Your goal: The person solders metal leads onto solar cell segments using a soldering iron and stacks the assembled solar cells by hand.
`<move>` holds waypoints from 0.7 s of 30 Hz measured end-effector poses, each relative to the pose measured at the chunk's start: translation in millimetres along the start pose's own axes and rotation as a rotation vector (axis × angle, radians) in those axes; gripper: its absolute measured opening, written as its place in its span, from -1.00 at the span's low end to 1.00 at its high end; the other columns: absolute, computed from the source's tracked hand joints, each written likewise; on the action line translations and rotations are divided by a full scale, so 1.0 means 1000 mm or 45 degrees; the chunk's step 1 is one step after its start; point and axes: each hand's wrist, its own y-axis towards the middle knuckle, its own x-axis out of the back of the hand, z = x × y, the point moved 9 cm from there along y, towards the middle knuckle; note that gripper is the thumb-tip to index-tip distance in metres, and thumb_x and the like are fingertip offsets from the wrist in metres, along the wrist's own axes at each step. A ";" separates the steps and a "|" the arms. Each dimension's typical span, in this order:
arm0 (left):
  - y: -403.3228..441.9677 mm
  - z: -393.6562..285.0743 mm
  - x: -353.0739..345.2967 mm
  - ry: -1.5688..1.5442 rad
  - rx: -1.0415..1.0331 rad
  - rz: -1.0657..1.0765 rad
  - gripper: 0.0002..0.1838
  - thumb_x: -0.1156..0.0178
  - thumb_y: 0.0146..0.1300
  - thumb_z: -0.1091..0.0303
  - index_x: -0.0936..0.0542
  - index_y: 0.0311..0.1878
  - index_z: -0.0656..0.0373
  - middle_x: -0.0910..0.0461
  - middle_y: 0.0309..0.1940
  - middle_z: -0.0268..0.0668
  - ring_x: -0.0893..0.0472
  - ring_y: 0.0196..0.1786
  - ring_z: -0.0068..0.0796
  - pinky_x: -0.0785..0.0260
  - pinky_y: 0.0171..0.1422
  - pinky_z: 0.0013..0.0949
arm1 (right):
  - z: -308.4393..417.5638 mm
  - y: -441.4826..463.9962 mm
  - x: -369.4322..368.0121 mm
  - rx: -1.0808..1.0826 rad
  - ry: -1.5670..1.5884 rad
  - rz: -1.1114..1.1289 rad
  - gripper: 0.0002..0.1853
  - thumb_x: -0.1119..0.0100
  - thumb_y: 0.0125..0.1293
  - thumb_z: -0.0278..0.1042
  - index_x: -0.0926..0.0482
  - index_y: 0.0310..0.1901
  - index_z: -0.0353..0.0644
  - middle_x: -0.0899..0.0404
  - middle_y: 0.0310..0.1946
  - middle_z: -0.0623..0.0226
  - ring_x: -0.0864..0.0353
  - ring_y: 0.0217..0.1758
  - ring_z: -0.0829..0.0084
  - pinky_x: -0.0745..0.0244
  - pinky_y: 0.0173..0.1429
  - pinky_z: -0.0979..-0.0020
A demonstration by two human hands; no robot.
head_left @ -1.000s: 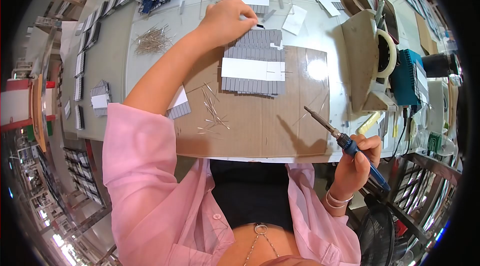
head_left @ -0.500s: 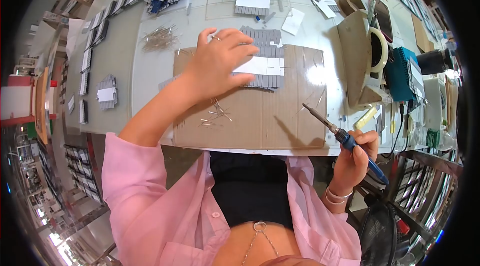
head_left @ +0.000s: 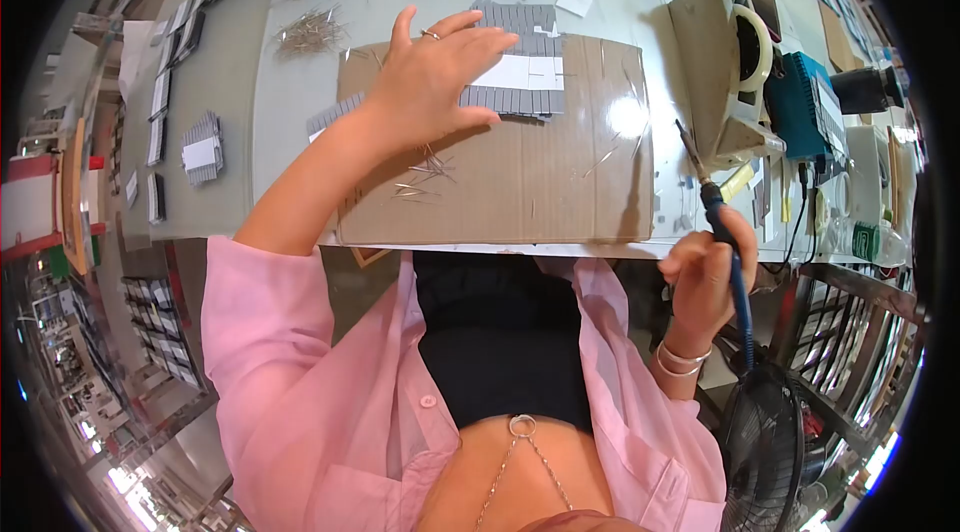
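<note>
My left hand (head_left: pixel 425 82) is open with fingers spread, reaching over the left side of a grey slatted piece with a white strip (head_left: pixel 520 72). Whether its fingertips press on the piece cannot be made out. That piece lies on a brown cardboard sheet (head_left: pixel 500 192). In my right hand (head_left: pixel 705 277) is a blue-handled soldering iron (head_left: pixel 725 212), its metal tip pointing up and away, right of the cardboard. Thin metal pins (head_left: pixel 425 177) lie loose on the cardboard below my left hand. Another grey slatted piece (head_left: pixel 335 112) is partly hidden behind my left forearm.
A pile of thin pins (head_left: pixel 310 32) lies at the upper left. A beige holder with a tape roll (head_left: pixel 710 72) and a teal box (head_left: pixel 800 107) stand at right. Small grey stacks (head_left: pixel 202 147) line the left side. A black fan (head_left: pixel 765 432) is below the right table edge.
The soldering iron has swung more upright, its tip shifting right, off the cardboard. My left hand stays over the slatted piece. The table appears higher in view.
</note>
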 end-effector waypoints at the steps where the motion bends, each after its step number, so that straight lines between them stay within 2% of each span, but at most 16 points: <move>1: 0.001 0.001 -0.002 0.017 0.001 0.040 -0.16 -0.50 -0.12 0.10 -0.42 0.32 -0.09 -0.47 0.27 -0.37 -0.30 0.43 -0.31 0.18 0.50 0.21 | 0.006 0.000 -0.008 0.095 -0.164 0.031 -0.78 -0.07 0.36 -0.54 -0.48 0.01 -0.37 -0.61 -0.56 0.16 -0.55 -0.59 0.46 -0.44 -0.40 0.53; 3: 0.004 0.004 0.002 0.004 0.016 0.014 -0.16 -0.48 -0.10 0.10 -0.41 0.34 -0.10 -0.47 0.27 -0.33 -0.32 0.42 -0.28 0.16 0.50 0.19 | 0.003 0.000 -0.026 0.327 -0.535 0.107 -0.81 -0.11 0.25 -0.71 -0.56 -0.12 -0.32 -0.67 -0.46 0.20 -0.59 -0.46 0.45 -0.44 -0.34 0.53; 4: 0.003 0.004 0.001 -0.017 0.026 0.012 -0.16 -0.47 -0.09 0.10 -0.40 0.34 -0.10 -0.48 0.27 -0.31 -0.33 0.41 -0.27 0.15 0.50 0.18 | 0.016 0.004 -0.048 0.489 -0.799 0.226 -0.75 -0.16 0.13 -0.80 -0.60 -0.20 -0.26 -0.72 -0.33 0.22 -0.55 -0.40 0.41 -0.42 -0.29 0.48; 5: 0.002 0.005 -0.001 -0.073 0.040 0.018 -0.17 -0.46 -0.09 0.10 -0.40 0.35 -0.11 -0.47 0.27 -0.29 -0.34 0.41 -0.26 0.14 0.51 0.17 | 0.013 0.004 -0.061 0.470 -0.887 0.373 -0.80 -0.13 0.20 -0.78 -0.53 -0.19 -0.28 -0.72 -0.24 0.16 -0.61 -0.22 0.30 -0.47 -0.09 0.40; 7: 0.007 0.013 0.002 -0.146 0.061 -0.002 -0.17 -0.43 -0.08 0.12 -0.39 0.36 -0.11 -0.46 0.27 -0.25 -0.36 0.39 -0.24 0.12 0.51 0.14 | 0.001 -0.001 -0.078 0.458 -0.687 0.484 -0.78 -0.14 0.17 -0.78 -0.53 -0.21 -0.24 -0.72 -0.21 0.15 -0.58 -0.22 0.28 -0.45 -0.09 0.39; 9: 0.008 0.015 0.003 -0.206 0.047 -0.029 -0.16 -0.42 -0.09 0.18 -0.37 0.37 -0.11 -0.50 0.19 -0.27 -0.42 0.32 -0.27 0.11 0.52 0.04 | -0.016 -0.009 -0.093 0.426 -0.628 0.614 -0.60 -0.20 -0.13 -0.76 -0.58 -0.18 -0.20 -0.71 -0.13 0.30 -0.50 -0.19 0.27 -0.41 -0.24 0.39; 10: 0.008 0.016 0.002 -0.241 0.049 -0.022 -0.15 -0.43 -0.09 0.18 -0.36 0.38 -0.12 -0.51 0.16 -0.29 -0.43 0.30 -0.28 0.11 0.52 0.02 | -0.019 -0.013 -0.100 0.508 -0.669 0.633 -0.56 -0.20 -0.17 -0.74 -0.57 -0.14 -0.19 -0.69 -0.12 0.33 -0.50 -0.14 0.24 -0.38 -0.18 0.38; 14: 0.008 0.014 0.001 -0.275 0.012 -0.056 -0.10 -0.45 -0.12 0.19 -0.33 0.40 -0.15 -0.52 0.10 -0.37 -0.46 0.24 -0.34 0.15 0.52 0.01 | -0.027 -0.020 -0.113 0.520 -0.711 0.671 -0.50 -0.21 -0.16 -0.71 -0.56 -0.07 -0.17 -0.67 -0.14 0.34 -0.51 -0.11 0.22 -0.33 -0.05 0.30; 17: 0.007 0.014 -0.001 -0.237 0.045 -0.046 -0.06 -0.47 -0.15 0.20 -0.31 0.41 -0.17 -0.52 0.11 -0.39 -0.43 0.27 -0.36 0.18 0.52 0.06 | -0.030 -0.021 -0.112 0.487 -0.739 0.651 -0.49 -0.22 -0.17 -0.71 -0.56 -0.06 -0.16 -0.67 -0.13 0.31 -0.51 -0.11 0.22 -0.34 -0.04 0.30; 21: 0.007 0.011 0.000 -0.251 0.033 -0.059 -0.02 -0.49 -0.17 0.19 -0.28 0.42 -0.19 -0.51 0.12 -0.41 -0.41 0.29 -0.37 0.20 0.52 0.10 | -0.026 -0.018 -0.104 0.457 -0.641 0.544 -0.56 -0.17 -0.06 -0.76 -0.55 -0.08 -0.17 -0.68 -0.15 0.25 -0.52 -0.15 0.24 -0.39 -0.08 0.34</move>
